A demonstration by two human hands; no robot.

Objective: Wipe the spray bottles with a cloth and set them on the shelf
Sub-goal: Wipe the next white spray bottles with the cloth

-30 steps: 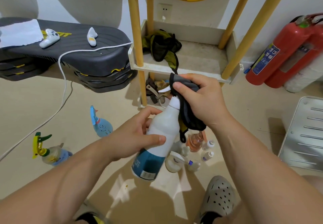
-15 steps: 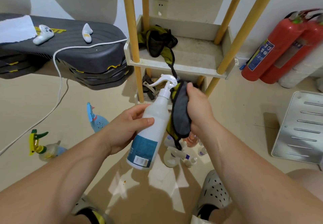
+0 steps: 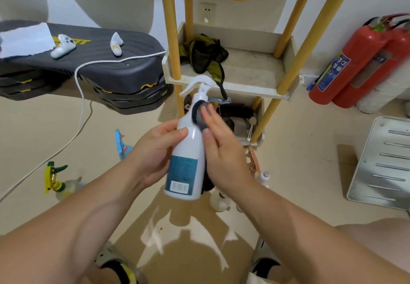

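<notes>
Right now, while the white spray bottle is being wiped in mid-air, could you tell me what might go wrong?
1. Only the left hand grips the white spray bottle; the wiping push could slip it loose onto the small bottles on the floor below.
2. The right hand presses the dark cloth with flat fingers, so the cloth may slide off.
3. The trigger looks close to the shelf rim and could bump it.

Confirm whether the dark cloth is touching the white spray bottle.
Touching. The head view shows the right hand pressing the dark cloth flat against the white spray bottle just below its trigger head.
</notes>
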